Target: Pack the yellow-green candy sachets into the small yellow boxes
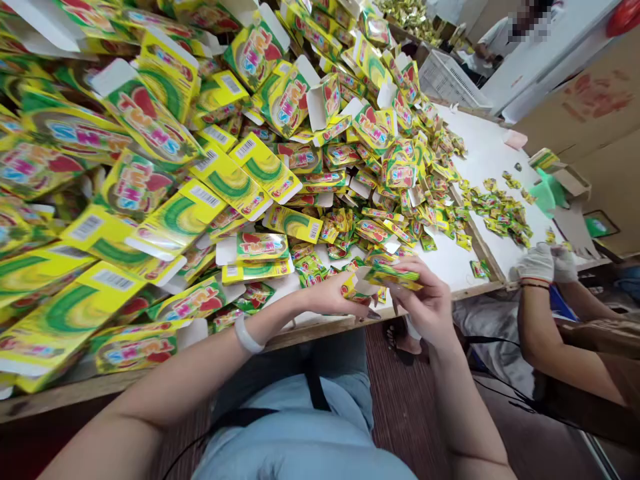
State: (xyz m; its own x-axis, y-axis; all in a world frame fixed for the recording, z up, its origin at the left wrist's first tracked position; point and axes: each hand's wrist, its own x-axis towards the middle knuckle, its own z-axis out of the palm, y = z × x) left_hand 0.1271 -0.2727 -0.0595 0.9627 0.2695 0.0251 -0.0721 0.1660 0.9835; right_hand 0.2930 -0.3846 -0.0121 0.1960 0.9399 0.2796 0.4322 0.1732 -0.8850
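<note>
"Blue shirt (305, 433) nearest my head camera, lower centre of the frame. Hands?"

"Left hand (327, 293), centre of the frame, I record as pinching a small yellow carton (352, 285), pale flap open, over the near edge of the white table (463, 137). Right hand (427, 300), just right of it, pinches green-and-yellow packets (395, 275) near that flap."

"Packets inside the carton?"

"I cannot tell; they overlap from my angle."

"Surroundings?"

"I note printed boxes (220, 180) heaped from upper left to upper centre, loose sachets (505, 219) on the table at right, and a co-worker's gloved hands (535, 267) below those."
</note>
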